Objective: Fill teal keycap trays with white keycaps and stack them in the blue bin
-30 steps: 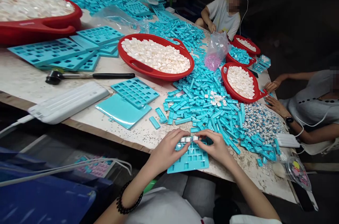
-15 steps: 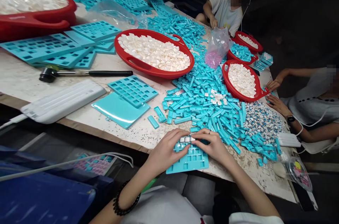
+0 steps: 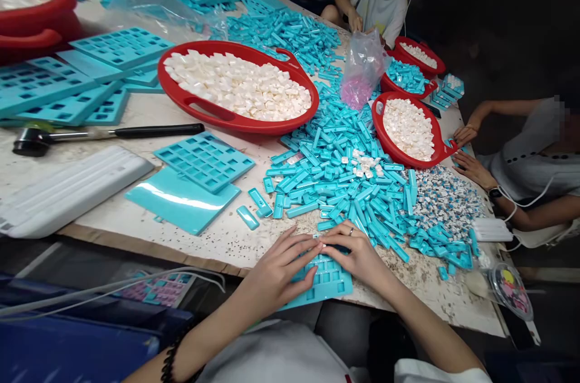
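The left hand (image 3: 281, 268) and the right hand (image 3: 356, 250) meet above a turquoise plastic plate with square openings (image 3: 328, 279), which lies at the near edge of the white, speckled tabletop (image 3: 439, 298), partly covered by the fingers. The left hand is spread, its thumb apart from the index finger and its fingertips reaching the upper part of the plate; the right hand is narrow, thumb and index finger close together at a small white piece (image 3: 322, 246), and whether they pinch it cannot be told. Just beyond the hands spreads a heap of small turquoise plastic bars (image 3: 344, 171), with a few white keycap-like pieces (image 3: 366, 164) on top. To the left of the heap, near the near edge, a turquoise grid panel (image 3: 205, 160) partly overlaps a smooth turquoise sheet (image 3: 181, 199). Farther left along that edge lies a long white plastic case (image 3: 77, 189), with a black-handled metal tool (image 3: 109, 133) behind it. Behind the grid panel stands a large red plastic bowl (image 3: 199, 114) full of white pieces; a smaller red bowl (image 3: 401, 156), also filled with white pieces, stands beyond the heap, toward the right edge. A pile of tiny white and blue parts (image 3: 446, 202) lies between that bowl and the near right corner. Another person's hands (image 3: 473, 168) rest at the right edge.
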Available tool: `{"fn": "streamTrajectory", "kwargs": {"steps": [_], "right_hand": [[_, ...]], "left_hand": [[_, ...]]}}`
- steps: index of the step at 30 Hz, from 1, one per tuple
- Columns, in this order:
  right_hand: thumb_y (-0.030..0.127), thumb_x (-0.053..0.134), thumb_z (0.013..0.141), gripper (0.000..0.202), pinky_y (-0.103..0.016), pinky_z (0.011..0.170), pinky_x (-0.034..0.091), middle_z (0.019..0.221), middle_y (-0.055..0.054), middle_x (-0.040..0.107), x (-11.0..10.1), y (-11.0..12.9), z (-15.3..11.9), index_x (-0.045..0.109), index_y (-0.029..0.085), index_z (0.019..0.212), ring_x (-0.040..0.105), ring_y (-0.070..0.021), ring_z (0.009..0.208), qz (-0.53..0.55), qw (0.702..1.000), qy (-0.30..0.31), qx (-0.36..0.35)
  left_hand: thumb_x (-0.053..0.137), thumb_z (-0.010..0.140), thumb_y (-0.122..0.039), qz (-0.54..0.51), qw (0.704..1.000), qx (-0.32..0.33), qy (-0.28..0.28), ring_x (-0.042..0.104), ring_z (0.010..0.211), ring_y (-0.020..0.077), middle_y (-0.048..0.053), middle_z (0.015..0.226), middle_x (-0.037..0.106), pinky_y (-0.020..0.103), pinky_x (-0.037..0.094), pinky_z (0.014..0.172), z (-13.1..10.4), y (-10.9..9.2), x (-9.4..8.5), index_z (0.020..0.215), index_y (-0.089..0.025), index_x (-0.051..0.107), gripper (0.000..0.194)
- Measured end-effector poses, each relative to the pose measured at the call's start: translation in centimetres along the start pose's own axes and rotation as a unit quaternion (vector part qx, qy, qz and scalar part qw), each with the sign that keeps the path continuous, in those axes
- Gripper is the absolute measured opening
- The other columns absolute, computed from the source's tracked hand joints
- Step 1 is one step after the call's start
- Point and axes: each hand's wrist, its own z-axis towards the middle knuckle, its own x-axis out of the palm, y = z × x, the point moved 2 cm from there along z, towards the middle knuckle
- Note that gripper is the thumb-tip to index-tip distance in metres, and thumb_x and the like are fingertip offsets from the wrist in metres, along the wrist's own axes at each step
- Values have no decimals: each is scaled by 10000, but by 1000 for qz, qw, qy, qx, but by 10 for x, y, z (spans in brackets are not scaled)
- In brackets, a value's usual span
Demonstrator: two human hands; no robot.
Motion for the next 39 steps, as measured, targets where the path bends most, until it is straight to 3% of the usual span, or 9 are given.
{"fn": "streamTrajectory", "kwargs": {"steps": [8, 12, 20, 24, 27, 30, 34, 39], "right_hand": [[288, 646, 988, 156, -384, 888, 554, 954, -54, 745, 4, -2, -5, 761, 233, 1077, 676, -207, 949, 6, 999, -23, -24], [274, 692, 955, 128, -411, 938, 540, 994, -52, 742, 6, 0, -4, 776, 246, 1047, 660, -217, 1004, -31, 999, -22, 1], [191, 741, 903, 124, -387, 977, 516, 990, -48, 737, 6, -3, 5, 792, 230, 1009, 681, -199, 992, -65, 998, 6, 26], [183, 744, 892, 145, -338, 927, 539, 1015, -54, 744, 19, 4, -7, 789, 216, 1026, 682, -202, 1015, -54, 993, -77, 69], [139, 697, 906, 218, -360, 964, 540, 1059, -62, 741, 36, 15, -21, 772, 231, 1089, 668, -218, 1048, -53, 975, -196, 95], [127, 675, 894, 257, -408, 980, 548, 1057, -59, 743, 51, 19, -30, 765, 258, 1096, 679, -245, 1041, -60, 958, -258, 110], [70, 667, 838, 314, -396, 928, 581, 1012, -50, 749, 59, 13, -29, 773, 261, 1063, 696, -254, 1009, -53, 953, -273, 120], [46, 638, 824, 367, -387, 931, 566, 1016, -38, 752, 55, 11, -28, 771, 274, 1078, 699, -243, 1008, -21, 952, -275, 134]], "left_hand": [[583, 942, -132, 26, 1000, 4, -2, 519, 1396, 280, 44, 1255, 724, 641, 285, 1221, -5, -5, 4, 1398, -303, 576, 487], [579, 947, -152, 39, 999, -20, 3, 540, 1377, 280, 53, 1267, 711, 644, 305, 1206, -4, -4, 5, 1358, -318, 611, 444], [636, 884, -151, 54, 998, -3, -22, 591, 1316, 287, 85, 1234, 719, 660, 280, 1200, 0, 0, 12, 1236, -250, 674, 368], [559, 939, -179, 20, 1000, -12, -9, 625, 1275, 245, 104, 1329, 679, 617, 324, 1188, -3, 5, 9, 1301, -257, 649, 381], [529, 960, -222, -3, 1000, -15, -9, 635, 1261, 241, 105, 1308, 695, 599, 345, 1181, -3, 10, 6, 1272, -250, 673, 345], [548, 952, -277, -23, 999, -27, -16, 670, 1205, 252, 96, 1252, 728, 550, 426, 1145, 0, 17, 5, 1192, -267, 723, 297], [576, 941, -368, -44, 998, -45, -28, 700, 1140, 285, 84, 1171, 763, 491, 538, 1049, 8, 24, 6, 1110, -286, 763, 265], [576, 933, -480, -58, 996, -66, -26, 694, 1150, 304, 65, 1163, 768, 488, 555, 1028, 15, 30, 10, 1095, -307, 770, 306]]}}
